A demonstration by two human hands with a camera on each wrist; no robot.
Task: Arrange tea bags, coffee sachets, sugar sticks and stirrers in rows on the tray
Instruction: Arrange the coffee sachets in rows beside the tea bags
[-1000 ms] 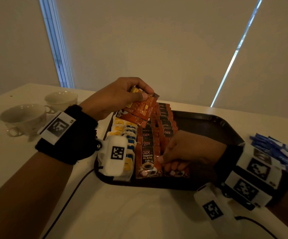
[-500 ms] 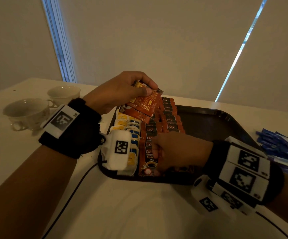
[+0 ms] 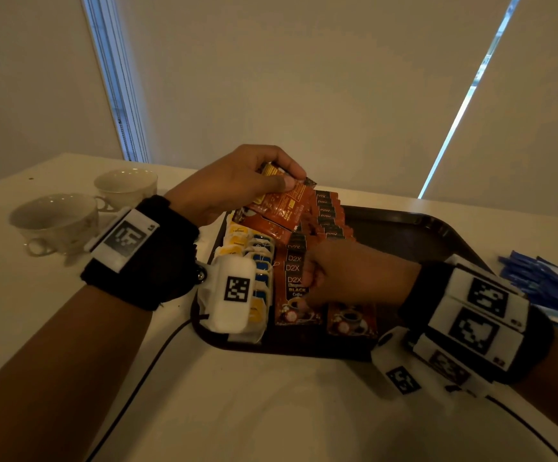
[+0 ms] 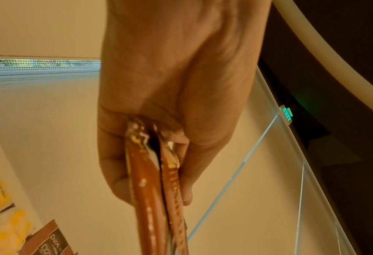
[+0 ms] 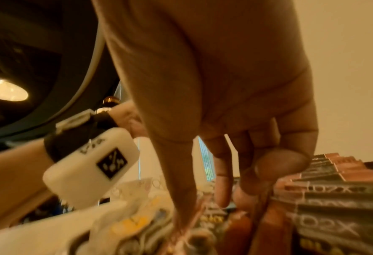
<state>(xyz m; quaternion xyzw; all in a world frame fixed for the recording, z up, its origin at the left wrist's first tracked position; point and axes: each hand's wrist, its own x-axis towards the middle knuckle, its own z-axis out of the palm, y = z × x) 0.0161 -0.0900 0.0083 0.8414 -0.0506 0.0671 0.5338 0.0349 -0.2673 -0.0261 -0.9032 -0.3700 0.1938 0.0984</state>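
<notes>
Left hand (image 3: 237,181) is pinching spare coffee sachets (image 3: 281,208) above the tray (image 3: 414,225) while right hand (image 3: 347,275), fingers curled, is tidying the sachet rows (image 3: 296,278), grip unclear; next sachet needs laying flush.

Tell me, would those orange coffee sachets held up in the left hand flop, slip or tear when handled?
Probably light and fairly flat: the left hand pinches a few coffee sachets by one end and they hang without drooping much. Their glossy film looks slippery, so they may slide against each other. Tearing seems unlikely under such a gentle grip.

Black wristbands (image 3: 144,258), white marker-tagged camera pods (image 3: 232,291), black cables (image 3: 144,371)
</notes>
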